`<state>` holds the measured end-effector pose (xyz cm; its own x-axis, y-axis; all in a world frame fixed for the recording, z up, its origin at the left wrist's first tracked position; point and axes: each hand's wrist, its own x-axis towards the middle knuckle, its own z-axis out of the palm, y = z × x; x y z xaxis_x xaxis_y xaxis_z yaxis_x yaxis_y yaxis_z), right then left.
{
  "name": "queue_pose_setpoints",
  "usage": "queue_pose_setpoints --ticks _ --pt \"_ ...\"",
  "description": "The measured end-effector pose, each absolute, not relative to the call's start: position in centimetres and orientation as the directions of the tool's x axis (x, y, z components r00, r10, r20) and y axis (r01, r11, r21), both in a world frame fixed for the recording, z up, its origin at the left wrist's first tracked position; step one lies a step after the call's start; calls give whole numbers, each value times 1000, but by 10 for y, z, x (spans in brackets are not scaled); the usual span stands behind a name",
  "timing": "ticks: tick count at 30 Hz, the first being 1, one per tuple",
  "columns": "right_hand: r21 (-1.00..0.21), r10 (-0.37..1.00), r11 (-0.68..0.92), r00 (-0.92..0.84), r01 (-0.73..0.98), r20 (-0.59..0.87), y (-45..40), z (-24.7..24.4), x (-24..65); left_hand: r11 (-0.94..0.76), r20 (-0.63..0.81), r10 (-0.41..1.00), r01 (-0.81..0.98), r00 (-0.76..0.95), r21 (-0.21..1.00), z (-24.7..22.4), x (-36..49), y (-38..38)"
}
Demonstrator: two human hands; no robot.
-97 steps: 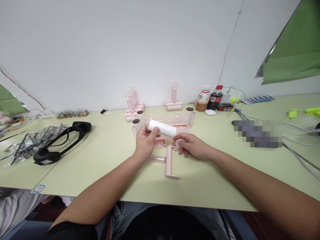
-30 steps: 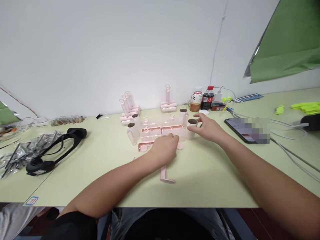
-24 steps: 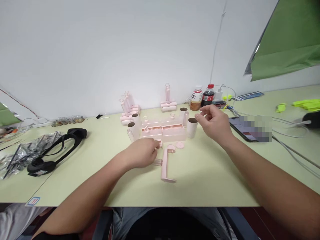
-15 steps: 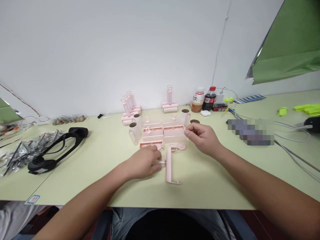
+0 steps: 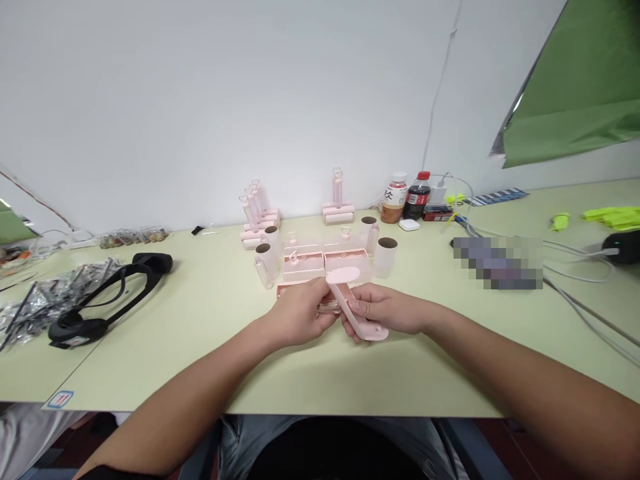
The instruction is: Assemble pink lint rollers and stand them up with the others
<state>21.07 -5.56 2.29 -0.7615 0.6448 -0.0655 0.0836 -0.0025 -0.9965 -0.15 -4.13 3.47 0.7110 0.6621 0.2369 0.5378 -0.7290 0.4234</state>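
Both of my hands are raised over the front of the table around a pale pink lint roller frame [image 5: 354, 308], an open bracket with rounded ends. My right hand [image 5: 383, 308] grips its long bar from the right, thumb on top. My left hand [image 5: 303, 312] is closed at its left side, around what looks like the handle; the fingers hide most of it. Just beyond are two open pink lint roller covers [image 5: 304, 268], side by side. A further pink piece [image 5: 285, 290] is partly covered by my left hand. Paper rolls [image 5: 386, 257] stand on either side.
Assembled pink lint rollers [image 5: 339, 212] stand by the wall. A drink bottle [image 5: 394, 199], a cola bottle [image 5: 417, 197] and cables [image 5: 580, 267] are on the right. A black headset-like strap [image 5: 113, 300] and plastic-wrapped parts [image 5: 60, 300] lie left.
The lint roller frame has been lifted off the table and turned. My right hand has come from the covers to grip it; my left hand has moved slightly right and up.
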Motion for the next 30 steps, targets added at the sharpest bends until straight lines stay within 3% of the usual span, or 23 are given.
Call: queue_pose_setpoints --ticks 12,18,23,27,30 --pt "-986 607 -83 -777 143 -163 -58 17 207 -801 212 541 421 814 425 16 0 -43" --pt "-988 657 -6 -745 153 -119 -61 20 205 -761 180 592 472 785 445 14 -2 -41" --pt "-971 769 132 -639 199 -27 -62 26 206 -680 238 696 516 678 521 12 -5 -37" --pt "-830 907 314 -403 461 119 -53 32 219 -547 325 824 506 463 666 13 -10 -33" --pt "-626 937 340 -312 702 159 -47 34 228 -565 364 797 383 482 731 17 -14 -33"
